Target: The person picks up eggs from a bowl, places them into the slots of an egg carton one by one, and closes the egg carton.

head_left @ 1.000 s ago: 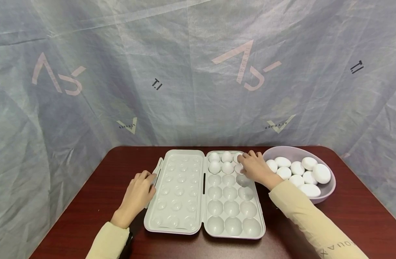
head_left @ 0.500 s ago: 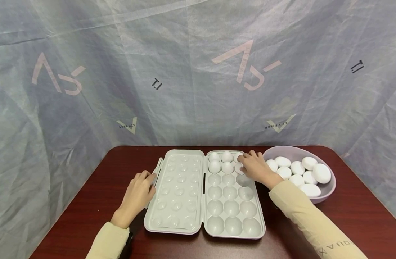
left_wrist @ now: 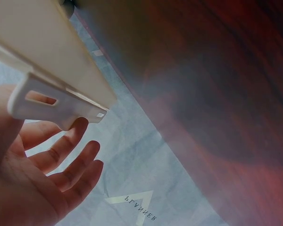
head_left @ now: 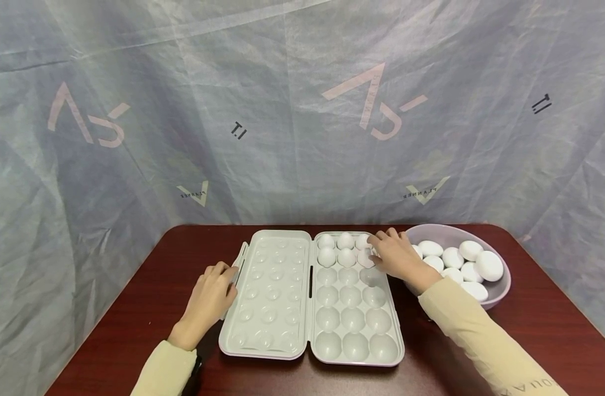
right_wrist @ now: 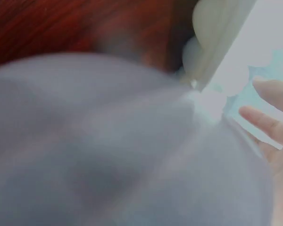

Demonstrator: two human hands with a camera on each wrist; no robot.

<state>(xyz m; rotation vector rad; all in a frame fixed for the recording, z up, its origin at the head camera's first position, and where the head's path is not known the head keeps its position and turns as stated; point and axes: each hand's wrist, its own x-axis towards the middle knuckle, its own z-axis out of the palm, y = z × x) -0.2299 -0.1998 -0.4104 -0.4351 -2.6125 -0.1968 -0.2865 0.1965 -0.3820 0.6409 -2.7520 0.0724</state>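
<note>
A white plastic egg box lies open flat, its dimpled lid (head_left: 269,297) on the left and its cupped tray (head_left: 353,319) on the right. White eggs (head_left: 346,257) fill the two far rows of the tray; the nearer cups are bare. At the lid's left edge my left hand (head_left: 208,297) holds the latch flap (left_wrist: 52,106), thumb on one side and fingertips at its lower edge. My right hand (head_left: 396,256) hovers by the tray's far right corner, fingers loosely bent, beside the last egg (head_left: 363,242). In the right wrist view its thumb and fingers (right_wrist: 262,121) stand apart, holding nothing.
A pale lilac bowl (head_left: 446,235) with several white eggs (head_left: 452,257) stands right of the tray, under my right forearm. It blocks much of the right wrist view. The dark red table (head_left: 149,297) ends at a grey printed cloth (head_left: 292,165) behind.
My right hand has let go of the egg in the far right cup and drawn back slightly to the right. My left hand stays on the latch flap.
</note>
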